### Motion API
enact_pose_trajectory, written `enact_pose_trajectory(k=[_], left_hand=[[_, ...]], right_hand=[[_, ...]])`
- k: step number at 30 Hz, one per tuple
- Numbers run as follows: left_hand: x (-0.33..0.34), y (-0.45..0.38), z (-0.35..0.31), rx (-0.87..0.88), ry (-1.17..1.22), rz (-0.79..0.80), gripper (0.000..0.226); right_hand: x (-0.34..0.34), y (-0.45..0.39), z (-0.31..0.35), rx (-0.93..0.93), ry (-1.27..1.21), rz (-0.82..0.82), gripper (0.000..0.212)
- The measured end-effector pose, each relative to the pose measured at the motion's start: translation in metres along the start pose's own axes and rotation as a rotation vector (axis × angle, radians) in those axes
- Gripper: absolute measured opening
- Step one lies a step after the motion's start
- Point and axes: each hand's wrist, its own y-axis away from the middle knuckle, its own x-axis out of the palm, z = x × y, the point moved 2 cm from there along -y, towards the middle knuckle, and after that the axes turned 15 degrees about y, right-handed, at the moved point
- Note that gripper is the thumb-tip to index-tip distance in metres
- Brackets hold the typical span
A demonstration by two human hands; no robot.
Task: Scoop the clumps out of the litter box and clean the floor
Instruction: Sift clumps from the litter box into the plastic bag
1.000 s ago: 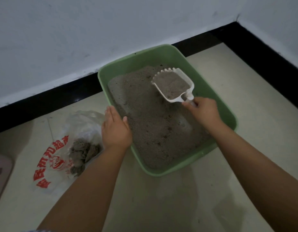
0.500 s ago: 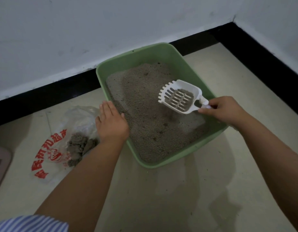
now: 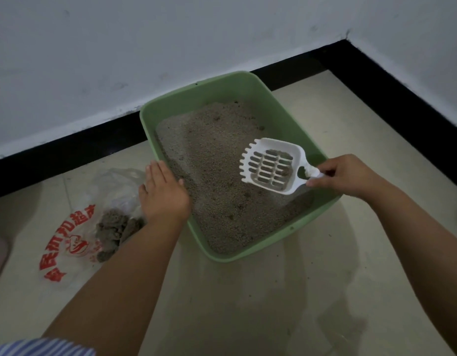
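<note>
One green plastic litter box [image 3: 278, 104] full of grey sand sits on the pale floor [image 3: 286, 291] by the wall. The right hand [image 3: 345, 176] pinches the handle of one white plastic scoop with slots [image 3: 271, 165], held over the sand. The left hand [image 3: 163, 194] lies flat with straight fingers on the box's rim, next to one clear plastic bag with red letters [image 3: 68, 242] holding a pile of grey clumps [image 3: 114, 229].

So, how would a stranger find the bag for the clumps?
Start at the green plastic litter box in the wall corner. Beside its left rim, behind the left hand, lies a clear plastic bag, with red print and grey clumps inside.
</note>
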Motion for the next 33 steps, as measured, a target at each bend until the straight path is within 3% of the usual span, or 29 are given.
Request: enact_pose_trajectory(k=[6,9,12,15,19,23,33], left_hand=[[0.0,0.0,-0.001,0.008,-0.003,0.002,0.058],[0.0,0.001,-0.001,0.015,0.001,0.003,0.057],[0.001,0.001,-0.001,0.023,0.0,-0.007,0.058],[0.001,-0.001,-0.001,0.014,0.012,0.008,0.058],[0.001,0.0,-0.002,0.015,0.019,0.012,0.058],[0.001,-0.001,-0.002,0.011,0.013,0.02,0.058],[0.0,-0.004,-0.003,0.0,0.041,0.019,0.058]], right_hand=[[-0.009,-0.017,-0.009,-0.039,0.453,0.176,0.021],[-0.005,-0.026,-0.003,-0.045,0.544,0.259,0.03],[-0.004,-0.034,0.003,-0.029,0.562,0.295,0.026],[0.001,-0.04,0.011,-0.044,0.534,0.346,0.03],[0.032,-0.042,0.028,-0.141,0.415,0.378,0.016],[0.078,-0.048,0.053,-0.204,0.336,0.312,0.041],[0.096,-0.058,0.081,-0.163,0.054,0.171,0.03]])
